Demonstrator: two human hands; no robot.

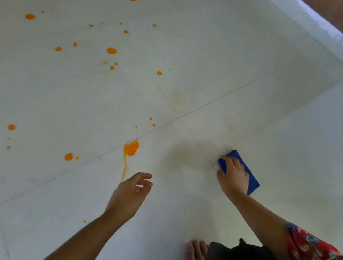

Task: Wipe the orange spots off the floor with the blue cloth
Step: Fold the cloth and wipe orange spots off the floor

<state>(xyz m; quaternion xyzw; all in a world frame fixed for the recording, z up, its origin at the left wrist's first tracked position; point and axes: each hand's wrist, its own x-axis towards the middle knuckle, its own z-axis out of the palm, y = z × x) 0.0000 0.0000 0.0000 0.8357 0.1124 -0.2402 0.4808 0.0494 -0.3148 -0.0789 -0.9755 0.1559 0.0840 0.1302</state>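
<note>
Two hands, one cloth: the right hand (233, 175) lies on top of the cloth (253, 181), its fingers (229, 161) curled over the far edge and holding it flat on the floor (277, 137), with blue showing beside the knuckles. The left hand (131, 192) holds nothing, its fingers loosely curled and slightly apart. Close to thirty spots (131, 148) dot the floor, all left of the cloth; the largest, with a streak, lies just beyond the left fingers.
</note>
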